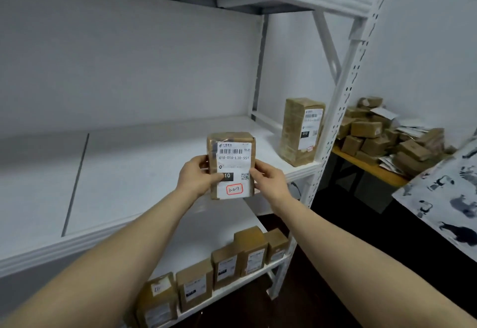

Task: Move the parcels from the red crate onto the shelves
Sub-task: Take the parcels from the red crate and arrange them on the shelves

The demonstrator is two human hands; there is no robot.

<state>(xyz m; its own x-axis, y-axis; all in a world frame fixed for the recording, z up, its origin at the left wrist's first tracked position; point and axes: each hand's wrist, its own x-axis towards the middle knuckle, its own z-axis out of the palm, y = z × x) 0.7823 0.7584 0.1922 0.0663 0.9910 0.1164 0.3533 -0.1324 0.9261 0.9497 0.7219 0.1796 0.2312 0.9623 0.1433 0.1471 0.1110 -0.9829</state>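
Our left hand (198, 175) and right hand (268, 183) pinch the taped parcel (232, 165) by its side edges, upright before the middle shelf (129, 172); it looks light, stiff and tape-slick, so we judge that hold sound.

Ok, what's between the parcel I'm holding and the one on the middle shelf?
Only bare shelf, in the head view, between held parcel and standing parcel.

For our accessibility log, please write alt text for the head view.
The left hand and right hand hold a taped brown parcel upright, label toward the camera, before a white shelf. Another parcel stands at that shelf's right end; a row of parcels lines the shelf below, and a heap of parcels lies on a table at right.
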